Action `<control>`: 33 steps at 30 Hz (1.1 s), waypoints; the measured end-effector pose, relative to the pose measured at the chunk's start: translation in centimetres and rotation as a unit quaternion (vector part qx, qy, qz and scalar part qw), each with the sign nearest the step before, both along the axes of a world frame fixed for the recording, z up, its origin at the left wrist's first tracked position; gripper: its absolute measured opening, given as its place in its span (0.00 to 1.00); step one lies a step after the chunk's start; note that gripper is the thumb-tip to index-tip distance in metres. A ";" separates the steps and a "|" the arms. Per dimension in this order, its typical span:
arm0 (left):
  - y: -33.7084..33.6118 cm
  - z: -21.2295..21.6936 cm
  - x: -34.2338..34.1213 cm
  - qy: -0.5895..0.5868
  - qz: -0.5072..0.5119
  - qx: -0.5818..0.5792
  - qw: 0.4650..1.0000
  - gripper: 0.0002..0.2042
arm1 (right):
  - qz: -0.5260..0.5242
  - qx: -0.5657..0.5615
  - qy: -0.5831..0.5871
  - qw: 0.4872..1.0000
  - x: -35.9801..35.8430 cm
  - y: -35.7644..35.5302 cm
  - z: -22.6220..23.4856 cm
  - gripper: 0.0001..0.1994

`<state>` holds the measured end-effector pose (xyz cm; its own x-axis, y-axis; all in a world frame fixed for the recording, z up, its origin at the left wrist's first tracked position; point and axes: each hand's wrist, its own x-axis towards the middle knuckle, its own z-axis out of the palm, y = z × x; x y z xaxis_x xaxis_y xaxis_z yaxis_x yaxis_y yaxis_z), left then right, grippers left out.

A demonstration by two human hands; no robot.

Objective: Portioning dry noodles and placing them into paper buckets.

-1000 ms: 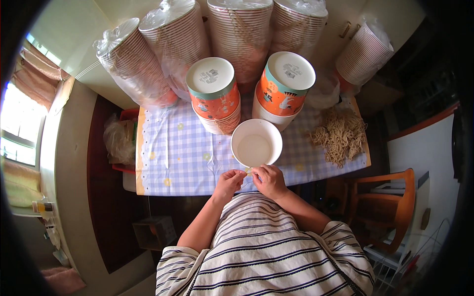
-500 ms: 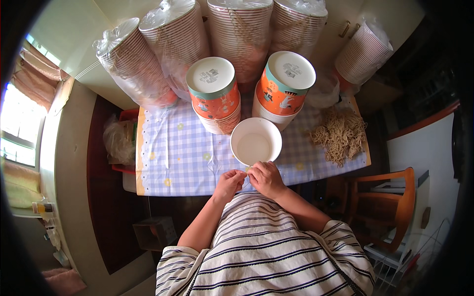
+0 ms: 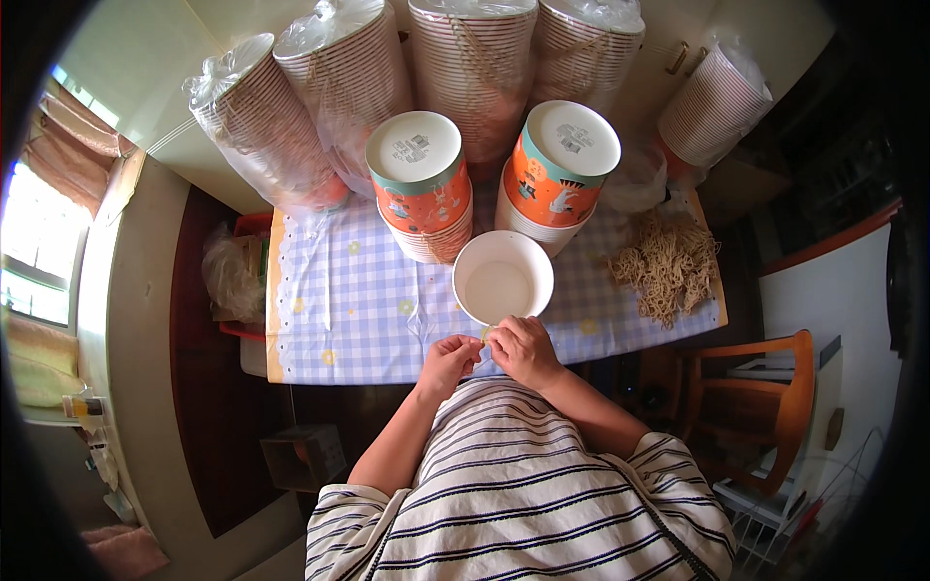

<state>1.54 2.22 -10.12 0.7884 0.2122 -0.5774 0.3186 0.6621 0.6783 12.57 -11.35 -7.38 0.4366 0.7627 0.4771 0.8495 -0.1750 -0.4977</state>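
At the table's front edge my left hand (image 3: 450,364) and my right hand (image 3: 524,350) are close together, both closed in a pinch. Between their fingertips runs a thin pale string (image 3: 483,339), mostly hidden by the fingers. Just beyond them an open white paper tub (image 3: 502,277) stands upright, its inside facing me. My right fingers overlap its near rim; whether they touch it I cannot tell. Behind it are two upside-down stacks of orange and teal paper tubs, a left stack (image 3: 426,205) and a right stack (image 3: 554,186). A tangled heap of beige strings (image 3: 666,266) lies at the table's right.
Tall bagged stacks of paper tubs (image 3: 473,68) line the back, with another bagged stack (image 3: 715,105) at far right. A blue checked cloth (image 3: 358,334) covers the table. A wooden chair (image 3: 756,402) stands right, and a red crate (image 3: 250,228) sits left of the table.
My fingertips have drawn slightly apart, and more of the pale string shows between them. The tubs and the string heap stay where they were.
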 end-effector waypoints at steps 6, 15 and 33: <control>-0.2 0.0 0.0 -0.023 0.008 0.011 1.000 0.05 | -0.006 -0.004 -0.015 1.000 0.0 0.1 0.2 0.08; -0.3 0.1 -0.1 -0.032 0.005 0.011 0.999 0.06 | -0.036 -0.017 -0.034 0.999 -0.3 0.3 0.2 0.09; -1.8 -0.1 -2.4 0.013 -0.061 0.114 0.991 0.07 | -0.013 0.027 0.621 0.783 -3.0 -1.5 -4.0 0.10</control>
<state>-0.88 0.37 -10.26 0.8015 0.2430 -0.5465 0.4072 0.4476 0.7962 9.58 -12.81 -11.36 0.6049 0.7387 -0.2974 -0.2990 -0.1354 -0.9446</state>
